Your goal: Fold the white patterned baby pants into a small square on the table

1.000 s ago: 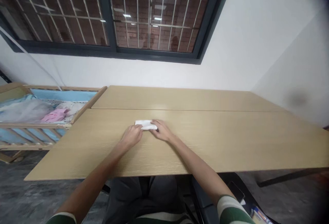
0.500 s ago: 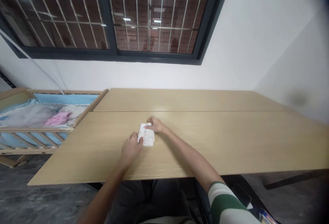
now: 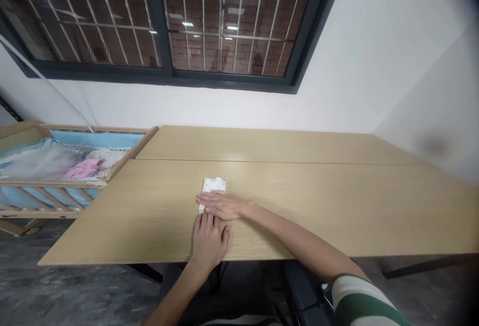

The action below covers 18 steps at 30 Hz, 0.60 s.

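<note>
A small folded white cloth [image 3: 213, 185] lies on the wooden table [image 3: 318, 201], left of the middle. My right hand [image 3: 224, 205] rests flat across the cloth, fingers stretched to the left, and covers its lower half. Just below, my left hand [image 3: 209, 241] lies on the tabletop with its fingers extended and the thumb apart. Its fingertips reach the near edge of the cloth, close against the right hand's fingers. Whether they touch the cloth itself is hidden. Neither hand grasps anything.
To the left stands a wooden crib [image 3: 130, 154] with light-blue padding, a pink cloth [image 3: 84, 168] and other bedding in it. A white wall and a barred window [image 3: 228, 79] rise behind the table. The table's front edge is close to my body.
My right hand has moved from the cloth's upper right corner to lie flat over its lower half. My left hand has let go of the left edge and moved below, fingers straightened.
</note>
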Each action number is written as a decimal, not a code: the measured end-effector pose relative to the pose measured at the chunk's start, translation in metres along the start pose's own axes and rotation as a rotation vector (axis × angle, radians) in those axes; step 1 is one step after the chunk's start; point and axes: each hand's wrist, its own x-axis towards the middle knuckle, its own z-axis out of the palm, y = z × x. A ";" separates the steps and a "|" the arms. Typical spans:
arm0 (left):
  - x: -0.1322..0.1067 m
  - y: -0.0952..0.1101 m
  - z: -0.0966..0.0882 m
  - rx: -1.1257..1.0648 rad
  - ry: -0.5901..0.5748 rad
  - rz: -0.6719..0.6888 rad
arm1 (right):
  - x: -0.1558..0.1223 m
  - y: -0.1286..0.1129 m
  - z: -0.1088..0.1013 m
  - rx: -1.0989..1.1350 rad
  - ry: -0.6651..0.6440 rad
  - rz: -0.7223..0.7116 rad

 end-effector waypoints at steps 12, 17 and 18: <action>0.002 -0.011 -0.006 -0.221 -0.019 0.002 | -0.003 0.016 -0.008 -0.205 0.334 0.074; 0.002 -0.051 -0.065 -0.661 0.190 -0.217 | -0.050 -0.064 -0.014 -0.342 0.645 -0.008; 0.000 -0.063 -0.084 -0.719 0.247 -0.268 | -0.064 -0.082 -0.020 -0.374 0.688 -0.052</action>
